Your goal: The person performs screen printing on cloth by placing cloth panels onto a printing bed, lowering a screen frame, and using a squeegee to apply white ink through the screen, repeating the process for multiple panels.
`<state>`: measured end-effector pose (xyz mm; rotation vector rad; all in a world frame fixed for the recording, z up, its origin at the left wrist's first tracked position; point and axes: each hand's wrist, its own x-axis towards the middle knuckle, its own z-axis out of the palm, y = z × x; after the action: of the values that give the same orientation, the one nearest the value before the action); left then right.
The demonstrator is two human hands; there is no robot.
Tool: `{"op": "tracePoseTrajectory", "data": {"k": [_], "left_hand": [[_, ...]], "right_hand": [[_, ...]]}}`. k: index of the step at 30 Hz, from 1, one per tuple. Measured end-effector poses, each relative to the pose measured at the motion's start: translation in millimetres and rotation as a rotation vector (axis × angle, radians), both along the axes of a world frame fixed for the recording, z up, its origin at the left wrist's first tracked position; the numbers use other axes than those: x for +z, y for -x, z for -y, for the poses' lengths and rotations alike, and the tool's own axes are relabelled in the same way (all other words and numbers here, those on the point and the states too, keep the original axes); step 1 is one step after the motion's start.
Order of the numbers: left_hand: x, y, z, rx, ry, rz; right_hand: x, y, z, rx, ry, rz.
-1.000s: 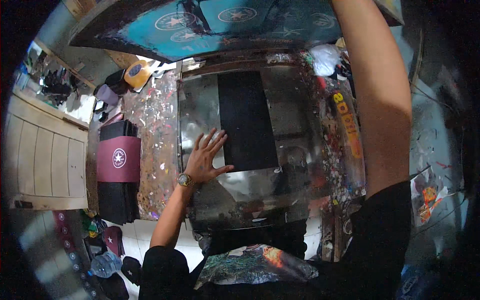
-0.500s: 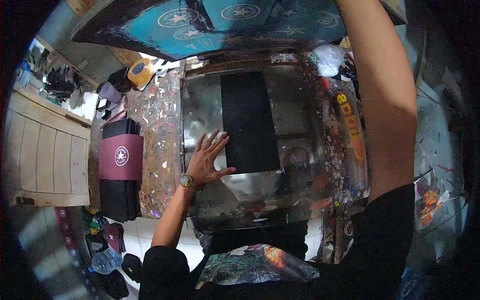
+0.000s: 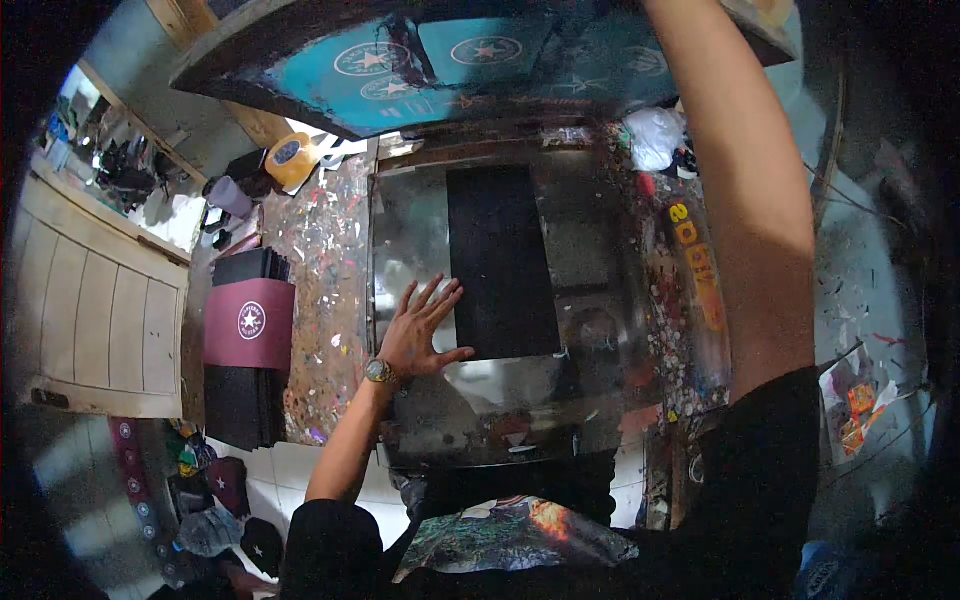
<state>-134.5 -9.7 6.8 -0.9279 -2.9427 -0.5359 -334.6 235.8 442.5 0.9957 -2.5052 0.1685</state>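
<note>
A flat black rectangular piece [image 3: 502,265], fabric or sheet, lies on the glossy glass-like plate [image 3: 590,385] in the middle of the worktable. My left hand [image 3: 422,330] is spread flat at its left edge, with the thumb by the lower left corner and a watch [image 3: 379,370] on the wrist. Above the far side, a screen-printing frame [image 3: 440,75] with teal mesh and round star designs hangs tilted up. My right arm [image 3: 755,190] stretches up toward the frame's right part; the right hand lies beyond the picture's top edge.
Left of the plate, a stack of black pieces [image 3: 243,405] is wrapped by a maroon panel [image 3: 250,323] with a white star badge. Behind it are a purple cup [image 3: 229,197] and a yellow tape roll [image 3: 290,160]. A plastic bag [image 3: 655,138] lies at the far right.
The whole view has shifted slightly, so the table and frame sit a little lower. My left hand keeps its place beside the black piece, and the right arm stays raised.
</note>
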Motion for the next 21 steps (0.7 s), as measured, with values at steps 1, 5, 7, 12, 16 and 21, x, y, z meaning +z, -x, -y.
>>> {"op": "tracePoseTrajectory", "data": {"k": [1, 5, 7, 12, 16, 21], "left_hand": [[-2, 0, 1, 0.002, 0.011, -0.003], [1, -1, 0, -0.006, 0.039, -0.010], [1, -1, -2, -0.004, 0.048, 0.015], [-1, -1, -3, -0.012, 0.034, -0.057], [11, -10, 8, 0.022, -0.005, -0.046], [131, -52, -38, 0.302, -0.282, -0.769]], "right_hand": [[-5, 2, 1, -0.021, 0.022, -0.079], [-4, -2, 0, -0.012, 0.013, -0.051], [-2, -4, 2, -0.043, -0.018, -0.045], [-4, -8, -3, -0.017, -0.016, -0.122], [-10, -32, 5, -0.006, -0.048, -0.079], [-96, -128, -16, -0.049, 0.080, -0.006]]}}
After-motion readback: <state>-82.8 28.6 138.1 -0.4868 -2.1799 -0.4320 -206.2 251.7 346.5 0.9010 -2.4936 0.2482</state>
